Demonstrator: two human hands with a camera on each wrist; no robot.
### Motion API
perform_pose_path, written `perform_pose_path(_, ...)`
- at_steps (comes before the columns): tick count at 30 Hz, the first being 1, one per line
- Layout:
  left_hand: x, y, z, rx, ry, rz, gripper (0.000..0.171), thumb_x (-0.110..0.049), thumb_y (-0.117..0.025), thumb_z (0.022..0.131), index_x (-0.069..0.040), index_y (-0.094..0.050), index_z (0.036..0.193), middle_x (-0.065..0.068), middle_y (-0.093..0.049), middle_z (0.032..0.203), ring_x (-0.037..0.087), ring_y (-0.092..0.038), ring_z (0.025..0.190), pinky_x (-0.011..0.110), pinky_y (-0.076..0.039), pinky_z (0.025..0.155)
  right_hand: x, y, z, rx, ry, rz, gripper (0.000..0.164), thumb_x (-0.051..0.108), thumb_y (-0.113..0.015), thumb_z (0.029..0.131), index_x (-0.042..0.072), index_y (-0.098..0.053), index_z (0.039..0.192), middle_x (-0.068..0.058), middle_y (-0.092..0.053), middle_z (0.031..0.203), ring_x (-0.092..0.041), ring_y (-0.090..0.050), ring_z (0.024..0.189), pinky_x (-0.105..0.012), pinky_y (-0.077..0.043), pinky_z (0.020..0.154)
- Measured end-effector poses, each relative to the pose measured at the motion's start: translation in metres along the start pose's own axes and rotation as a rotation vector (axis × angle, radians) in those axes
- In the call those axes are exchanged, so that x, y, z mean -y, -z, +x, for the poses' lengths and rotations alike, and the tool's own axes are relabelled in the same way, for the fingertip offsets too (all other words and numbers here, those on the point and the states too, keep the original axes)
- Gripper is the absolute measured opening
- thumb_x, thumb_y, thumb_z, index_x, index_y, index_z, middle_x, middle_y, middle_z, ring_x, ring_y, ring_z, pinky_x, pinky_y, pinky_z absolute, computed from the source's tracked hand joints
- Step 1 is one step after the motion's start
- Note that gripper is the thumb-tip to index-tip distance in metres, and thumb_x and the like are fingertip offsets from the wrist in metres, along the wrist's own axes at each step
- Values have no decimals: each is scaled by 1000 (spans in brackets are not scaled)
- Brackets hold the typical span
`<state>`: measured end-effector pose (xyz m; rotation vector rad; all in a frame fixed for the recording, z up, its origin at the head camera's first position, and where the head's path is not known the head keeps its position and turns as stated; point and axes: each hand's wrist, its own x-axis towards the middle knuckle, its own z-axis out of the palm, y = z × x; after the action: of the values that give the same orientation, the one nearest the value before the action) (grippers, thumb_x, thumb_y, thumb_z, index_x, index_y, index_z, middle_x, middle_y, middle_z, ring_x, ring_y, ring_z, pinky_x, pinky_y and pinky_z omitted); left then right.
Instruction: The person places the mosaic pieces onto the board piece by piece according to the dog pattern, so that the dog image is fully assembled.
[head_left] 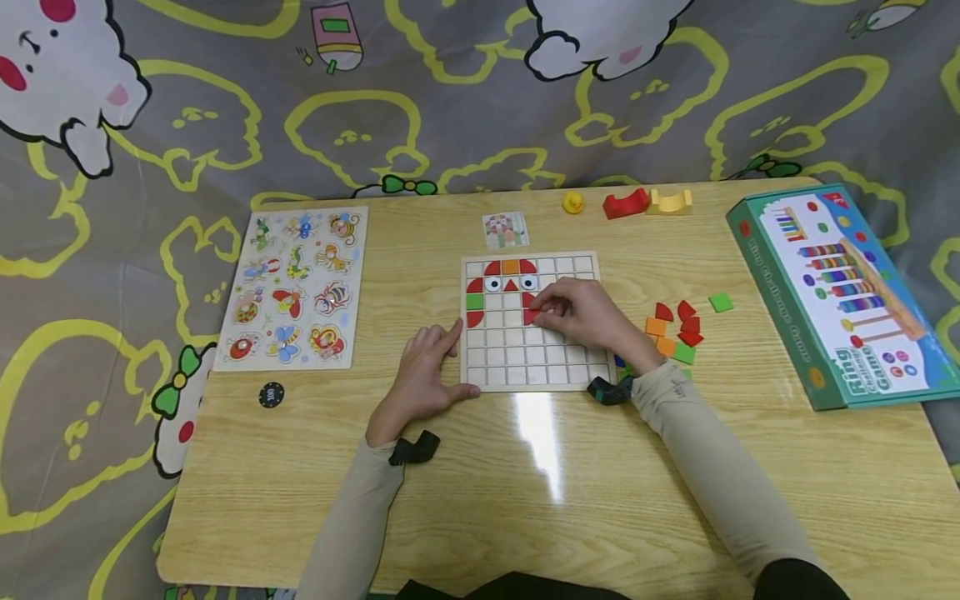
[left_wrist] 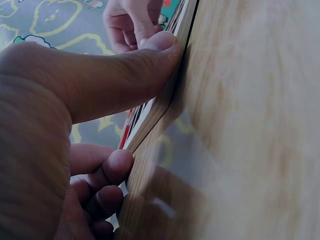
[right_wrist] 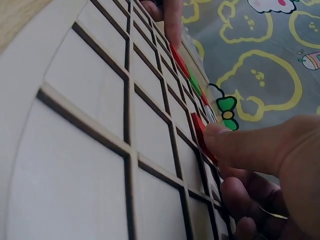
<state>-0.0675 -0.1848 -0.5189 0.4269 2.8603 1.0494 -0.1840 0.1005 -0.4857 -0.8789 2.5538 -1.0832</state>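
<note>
A wooden grid board [head_left: 517, 377] lies mid-table with coloured pieces set in its upper cells. Among them are an orange square [head_left: 511, 267], a green square [head_left: 475, 302], red quarter-rounds and two eye tiles [head_left: 492, 284]. My right hand [head_left: 581, 312] is over the board's right half, pinching a small red piece [right_wrist: 201, 135] between thumb and fingers at the grid. Its fingers partly hide the piece's shape. My left hand [head_left: 423, 367] spreads around the board's lower left corner, thumb at the front edge and index finger along the left edge.
Loose red, orange and green pieces [head_left: 666, 346] lie right of the board, partly behind the right wrist. A picture card [head_left: 506, 230], rubber duck [head_left: 573, 202] and red and yellow blocks [head_left: 626, 204] stand behind. An insect puzzle [head_left: 291, 287] and black chip [head_left: 272, 394] lie left; a game box [head_left: 847, 296] right.
</note>
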Motion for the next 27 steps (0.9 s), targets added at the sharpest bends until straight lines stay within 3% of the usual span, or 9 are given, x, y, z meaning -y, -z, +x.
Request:
perform_pose_path(18,0,1,0,-4,-12,-2,109,-49,-87,68,-9,-33,154,-1,-44,92,17,-34,89,33,-26,81,10,-3,1,-5,-54,-63,20,23,-78,86,13,-73,102,0,-64,85,-16,-54,73,-32,-43,68)
perform_pose_path(23,-2,1,0,6,-1,-5,110,-49,-88,68,-9,-33,154,-1,-43,93,17,-34,90,33,-26,82,6,10,-12,-35,-52,-66,20,22,-78,86,12,-73,102,1,-62,83,-16,-54,73,-29,-43,66)
perform_pose_path(27,-4,1,-1,3,0,-2,109,-47,-88,68,-7,-34,153,-1,-44,92,17,-34,90,33,-26,82,-6,33,-28,-75,-93,-80,18,19,-79,85,13,-74,101,3,-64,83,-14,-55,73,-26,-45,65)
